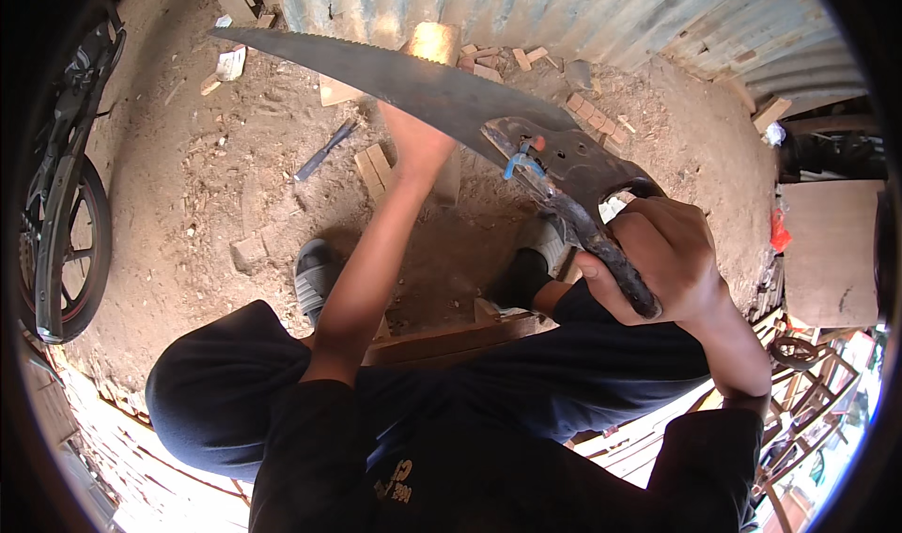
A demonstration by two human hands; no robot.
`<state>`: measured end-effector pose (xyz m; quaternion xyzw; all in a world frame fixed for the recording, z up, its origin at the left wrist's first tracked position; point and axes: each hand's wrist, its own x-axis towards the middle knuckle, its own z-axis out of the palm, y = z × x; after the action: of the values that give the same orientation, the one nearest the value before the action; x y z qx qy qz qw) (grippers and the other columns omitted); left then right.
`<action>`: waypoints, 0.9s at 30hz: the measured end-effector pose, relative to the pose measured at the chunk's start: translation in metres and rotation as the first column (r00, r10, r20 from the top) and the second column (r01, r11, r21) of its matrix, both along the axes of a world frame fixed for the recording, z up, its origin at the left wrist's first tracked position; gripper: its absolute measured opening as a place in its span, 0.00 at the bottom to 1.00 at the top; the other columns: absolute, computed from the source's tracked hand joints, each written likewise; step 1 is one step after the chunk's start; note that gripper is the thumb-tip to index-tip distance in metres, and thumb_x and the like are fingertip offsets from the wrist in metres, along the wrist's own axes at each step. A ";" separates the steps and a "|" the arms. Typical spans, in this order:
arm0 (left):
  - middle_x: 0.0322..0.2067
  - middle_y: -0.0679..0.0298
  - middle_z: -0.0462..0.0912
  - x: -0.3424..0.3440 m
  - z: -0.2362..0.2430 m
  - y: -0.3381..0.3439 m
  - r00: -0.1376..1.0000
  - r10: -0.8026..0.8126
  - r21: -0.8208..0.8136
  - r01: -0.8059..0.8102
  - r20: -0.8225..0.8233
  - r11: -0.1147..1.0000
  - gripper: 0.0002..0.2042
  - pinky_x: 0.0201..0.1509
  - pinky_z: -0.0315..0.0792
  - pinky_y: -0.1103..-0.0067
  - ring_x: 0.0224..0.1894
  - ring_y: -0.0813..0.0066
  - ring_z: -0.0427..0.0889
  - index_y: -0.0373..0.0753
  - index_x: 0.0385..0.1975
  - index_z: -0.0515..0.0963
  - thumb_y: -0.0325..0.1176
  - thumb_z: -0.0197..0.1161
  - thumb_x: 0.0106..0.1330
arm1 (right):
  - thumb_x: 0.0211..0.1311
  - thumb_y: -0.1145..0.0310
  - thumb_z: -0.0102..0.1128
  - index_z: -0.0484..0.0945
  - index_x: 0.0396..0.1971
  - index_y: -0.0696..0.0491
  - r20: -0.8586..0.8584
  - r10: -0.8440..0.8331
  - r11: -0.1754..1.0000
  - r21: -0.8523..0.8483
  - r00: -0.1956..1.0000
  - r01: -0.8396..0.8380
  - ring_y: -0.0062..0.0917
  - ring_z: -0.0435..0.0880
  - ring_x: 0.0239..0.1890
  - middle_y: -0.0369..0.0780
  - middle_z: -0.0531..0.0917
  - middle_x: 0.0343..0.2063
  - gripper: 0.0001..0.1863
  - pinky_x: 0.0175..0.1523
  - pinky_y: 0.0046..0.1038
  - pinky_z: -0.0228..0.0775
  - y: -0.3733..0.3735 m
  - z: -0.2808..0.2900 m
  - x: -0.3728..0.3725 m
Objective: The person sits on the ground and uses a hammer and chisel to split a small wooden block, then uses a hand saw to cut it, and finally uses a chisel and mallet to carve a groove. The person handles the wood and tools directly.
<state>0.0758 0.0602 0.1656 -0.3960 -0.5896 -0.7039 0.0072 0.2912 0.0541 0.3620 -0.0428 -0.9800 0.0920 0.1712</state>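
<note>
Handsaw blade [442, 94]: flat metal, dull grey, smooth-faced. Saw handle [587, 171]: dark finish, scuffed and worn; wrapped with a blue strip [522, 164], seemingly plastic. Floor [188, 213]: bare earth, rough, matt; bordered at its far edge by a corrugated metal wall [526, 11], weathered. Trousers [554, 364]: dark cloth, matt, softly creased.

The big handsaw [442, 96] is held up in the air. Its gray, pointy blade tips left, teeth facing away. Its dark handle [601, 242] looks worn, with something blue on it.
</note>
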 end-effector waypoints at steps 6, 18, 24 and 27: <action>0.18 0.65 0.76 0.003 -0.005 0.004 0.994 -0.029 0.121 0.015 0.110 0.992 0.12 0.30 0.69 0.75 0.22 0.74 0.74 0.36 0.19 0.73 0.29 0.73 0.51 | 0.50 0.67 0.66 0.68 0.15 0.56 -0.014 -0.019 1.000 -0.010 1.000 0.018 0.33 0.66 0.11 0.40 0.66 0.11 0.16 0.17 0.31 0.57 -0.006 0.000 -0.003; 0.22 0.64 0.80 -0.013 0.008 0.005 0.998 -0.008 -0.032 0.010 0.060 0.999 0.06 0.26 0.73 0.78 0.23 0.74 0.79 0.36 0.23 0.77 0.28 0.69 0.53 | 0.49 0.71 0.64 0.66 0.14 0.57 0.123 -0.136 0.985 -0.085 0.983 0.147 0.36 0.65 0.11 0.41 0.65 0.11 0.15 0.18 0.32 0.55 -0.007 0.018 0.013; 0.30 0.59 0.82 -0.115 -0.024 -0.031 0.848 0.012 0.111 -0.084 0.530 0.990 0.12 0.38 0.75 0.77 0.32 0.73 0.81 0.32 0.35 0.79 0.35 0.67 0.58 | 0.62 0.71 0.55 0.73 0.23 0.59 0.102 -0.680 0.733 0.094 0.726 0.674 0.28 0.70 0.12 0.42 0.72 0.13 0.09 0.20 0.28 0.58 0.020 0.014 0.099; 0.35 0.59 0.82 -0.101 -0.014 -0.037 0.874 -0.036 0.028 0.026 0.485 0.999 0.13 0.43 0.73 0.76 0.36 0.74 0.80 0.31 0.38 0.79 0.33 0.67 0.59 | 0.61 0.66 0.57 0.73 0.23 0.58 0.040 -0.646 0.763 0.014 0.762 0.646 0.28 0.70 0.12 0.41 0.71 0.12 0.12 0.20 0.28 0.58 0.023 0.020 0.098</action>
<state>-0.0247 0.0231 0.1519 -0.2164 -0.5587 -0.7869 -0.1479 0.3894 0.0768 0.3824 -0.3794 -0.9088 0.0269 0.1714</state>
